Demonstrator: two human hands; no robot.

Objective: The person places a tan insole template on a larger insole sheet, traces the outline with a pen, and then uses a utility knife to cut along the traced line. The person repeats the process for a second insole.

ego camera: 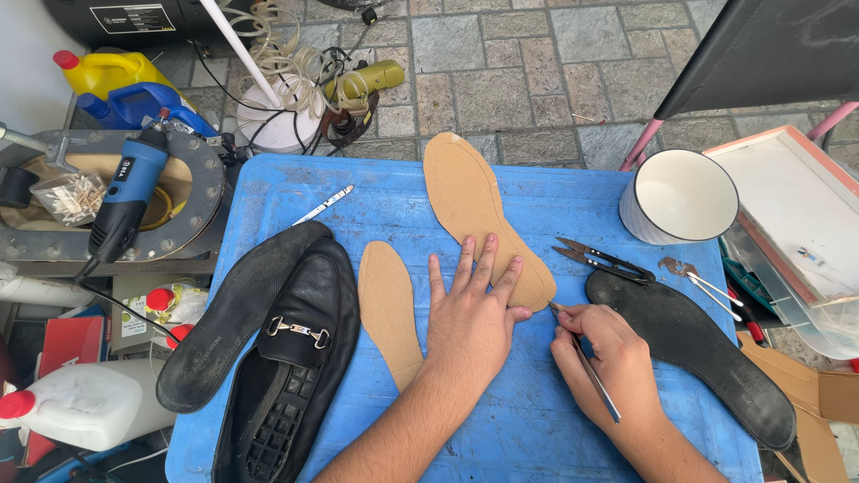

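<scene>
two hands at centre frame: left hand (472,317) spread flat on tan cardboard insole cutout (481,215), right hand (604,358) pinching thin metal blade (586,367) at its edge.

A flat insole-shaped piece of tan cardboard (474,210) lies on the blue table (573,215), its narrow heel end reaching past the far edge and its broad toe end towards the person, pinned there under a spread palm. A thin metal tool (589,368) (slim as a pencil, silver-grey) slants with its tip touching the cardboard's near right edge.
</scene>
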